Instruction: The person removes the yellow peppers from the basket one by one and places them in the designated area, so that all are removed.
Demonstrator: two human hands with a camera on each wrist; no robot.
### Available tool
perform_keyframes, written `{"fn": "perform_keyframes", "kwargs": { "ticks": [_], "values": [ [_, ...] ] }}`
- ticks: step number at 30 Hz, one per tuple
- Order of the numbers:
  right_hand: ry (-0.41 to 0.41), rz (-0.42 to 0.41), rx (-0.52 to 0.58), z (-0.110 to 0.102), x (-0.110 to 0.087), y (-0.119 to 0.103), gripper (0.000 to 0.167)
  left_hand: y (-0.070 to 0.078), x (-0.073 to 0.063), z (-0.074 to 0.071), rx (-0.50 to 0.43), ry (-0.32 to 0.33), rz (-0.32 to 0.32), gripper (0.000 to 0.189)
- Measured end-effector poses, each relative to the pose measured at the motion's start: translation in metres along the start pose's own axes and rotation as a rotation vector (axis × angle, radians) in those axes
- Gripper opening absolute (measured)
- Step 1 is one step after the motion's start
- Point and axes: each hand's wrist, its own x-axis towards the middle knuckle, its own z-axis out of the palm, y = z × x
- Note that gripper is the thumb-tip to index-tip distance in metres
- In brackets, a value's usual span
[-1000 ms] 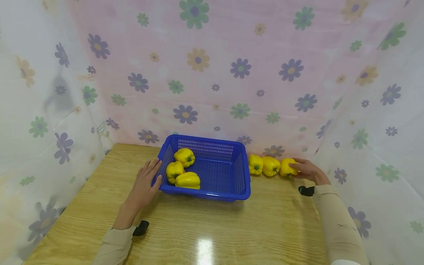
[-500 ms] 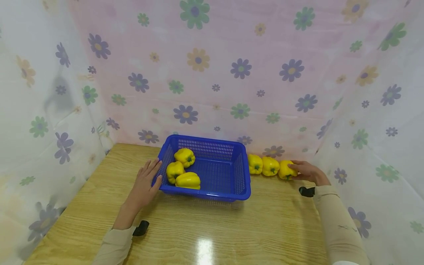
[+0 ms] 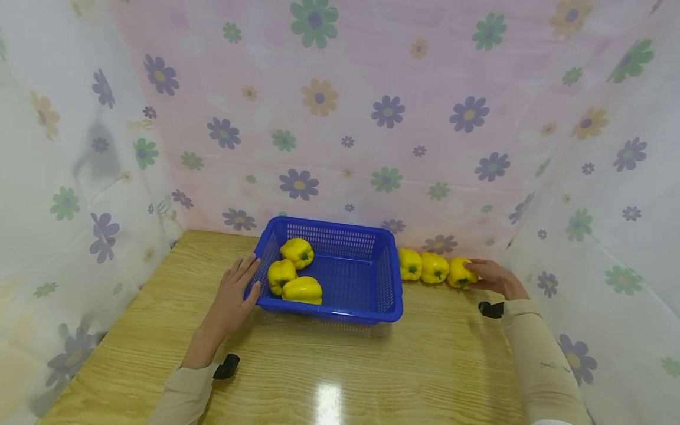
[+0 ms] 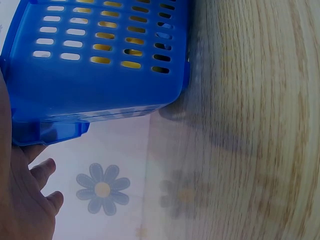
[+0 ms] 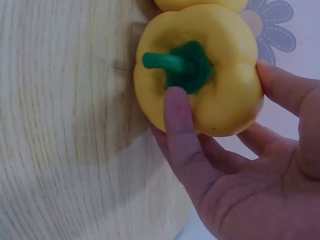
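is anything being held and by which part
The right hand holds the rightmost yellow pepper: the grip is around its outer side, one fingertip beside the green stem. The left hand touches the left end of the blue basket.

The held pepper [image 3: 459, 273] has shifted slightly nearer.

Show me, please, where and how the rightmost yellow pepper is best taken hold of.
Probably round the bulging sides of the rightmost pepper, coming from the right, as the right hand does: the neighbouring pepper sits close on its left, and the green stem faces the person, leaving rounded flanks to wrap.
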Motion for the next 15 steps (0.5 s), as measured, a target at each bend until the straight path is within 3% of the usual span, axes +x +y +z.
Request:
{"fn": "perform_keyframes", "kwargs": {
  "ticks": [6, 15],
  "values": [
    [-0.002, -0.037, 0.082, 0.0011, 0.0022, 0.0027, 0.075, 0.0004, 0.0, -0.0012, -0.01, -0.001, -0.002, 0.054],
    [0.02, -0.054, 0.078, 0.0025, 0.0024, 0.0051, 0.076, -0.0005, 0.0012, 0.0005, -0.007, 0.012, 0.013, 0.054]
  ]
}}
